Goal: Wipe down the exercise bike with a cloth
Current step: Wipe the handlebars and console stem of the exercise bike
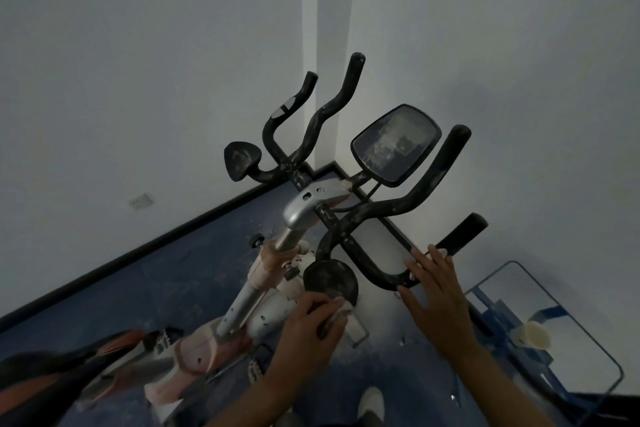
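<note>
Your left hand (311, 321) grips the white cloth (341, 314) against the round pad (329, 279) of the exercise bike (301, 215). Your right hand (436, 291), fingers straight, rests on the handlebar (377, 279) right of that pad.

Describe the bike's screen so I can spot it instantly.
Start at the exercise bike standing in the room's corner. Above its grey stem, between the black handlebars, sits the screen: a dark, rounded panel. Unlike the round pads nearby, it is flat, glassy and smeared with dust.
</note>
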